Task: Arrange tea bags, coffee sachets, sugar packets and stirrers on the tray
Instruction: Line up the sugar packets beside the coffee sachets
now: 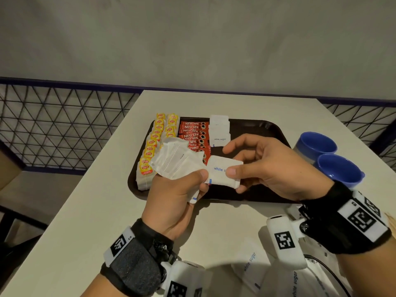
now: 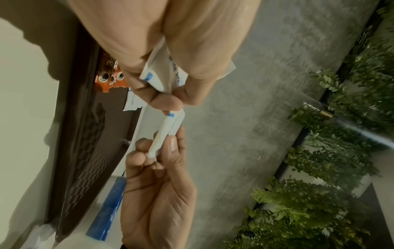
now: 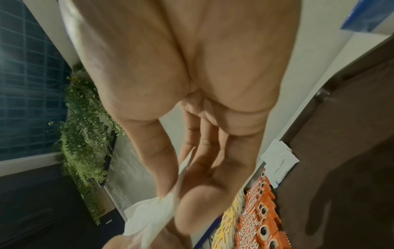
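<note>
The left hand (image 1: 175, 196) grips a fanned stack of white paper sugar packets (image 1: 177, 159), fingers curled round the lower ends, held above the near-left part of the dark brown plastic tray (image 1: 267, 127). The right hand (image 1: 267, 168) pinches a single white "white sugar" packet (image 1: 222, 174) btwn thumb and forefinger at its right edge, other fingers loosely spread; the packet's left edge is at the left thumb.

Handling, as a judgement: packets are light, thin, crinkly, w/ loose grains inside, so they flop and slide off one another; best taken by a sealed edge, pinch only.

On the tray: two rows of yellow Lipton tea bags (image 1: 154, 144) at left, a row of red Nescafe coffee sachets (image 1: 194, 133) beside them, then a short overlapping row of sugar packets (image 1: 219, 129). The right part is bare. No stirrers can be made out. Two blue cups (image 1: 327, 159) stand on the white worktop (image 1: 85, 211) right of the tray.
</note>
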`<state>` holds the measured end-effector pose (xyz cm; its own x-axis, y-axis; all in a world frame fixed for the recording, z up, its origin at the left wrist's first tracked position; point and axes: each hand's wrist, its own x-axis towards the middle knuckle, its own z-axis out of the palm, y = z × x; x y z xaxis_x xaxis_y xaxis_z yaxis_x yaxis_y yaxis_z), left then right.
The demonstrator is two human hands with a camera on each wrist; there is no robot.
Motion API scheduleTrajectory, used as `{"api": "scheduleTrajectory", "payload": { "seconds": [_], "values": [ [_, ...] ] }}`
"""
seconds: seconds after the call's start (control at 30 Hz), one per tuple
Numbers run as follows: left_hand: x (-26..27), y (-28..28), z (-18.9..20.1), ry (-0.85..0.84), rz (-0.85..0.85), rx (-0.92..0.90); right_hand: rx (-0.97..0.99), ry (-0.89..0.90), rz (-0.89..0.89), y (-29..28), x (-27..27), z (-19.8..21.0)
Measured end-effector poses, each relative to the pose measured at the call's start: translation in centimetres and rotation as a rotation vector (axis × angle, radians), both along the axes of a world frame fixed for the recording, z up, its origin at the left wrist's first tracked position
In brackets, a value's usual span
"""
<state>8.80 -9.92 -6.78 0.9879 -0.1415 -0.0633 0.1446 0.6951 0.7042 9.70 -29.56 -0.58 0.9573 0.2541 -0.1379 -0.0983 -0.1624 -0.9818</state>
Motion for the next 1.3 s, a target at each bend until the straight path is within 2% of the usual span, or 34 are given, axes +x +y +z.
{"api": "scheduleTrajectory", "payload": {
  "seconds": [0.17, 0.3, 0.43, 0.6, 0.77, 1.1, 1.2, 1.3],
  "values": [
    [0.2, 0.1, -0.1, 0.021, 0.043, 0.001, -0.001, -0.030, -0.020, -0.8, 0.2, 0.8],
    [0.2, 0.2, 0.1, 0.066, 0.035, 0.058, -0.191, -0.170, -0.178, -2.1, 2.1, 1.4],
    [0.3, 0.0, -0.1, 0.110, 0.027, 0.057, -0.296, -0.168, -0.278, -2.9, 7.2, 0.8],
    [0.4, 0.2, 0.0, 0.108, 0.004, 0.042, -0.395, -0.040, -0.216, -2.6, 12.6, -1.4],
    [0.4, 0.3, 0.1, 0.106, -0.018, 0.046, -0.658, -0.042, -0.151, -1.6, 15.2, -3.2],
    [0.3, 0.3, 0.3, 0.139, -0.012, 0.030, -0.861, -0.091, -0.143, -1.4, 16.4, -3.7],
    [0.2, 0.3, 0.5, 0.158, -0.038, -0.028, -0.842, -0.133, -0.203, -1.3, 15.6, -2.4],
    [0.2, 0.4, 0.8, 0.178, -0.056, -0.156, -0.721, -0.225, -0.270, -0.6, 12.5, 0.0]
  ]
}}
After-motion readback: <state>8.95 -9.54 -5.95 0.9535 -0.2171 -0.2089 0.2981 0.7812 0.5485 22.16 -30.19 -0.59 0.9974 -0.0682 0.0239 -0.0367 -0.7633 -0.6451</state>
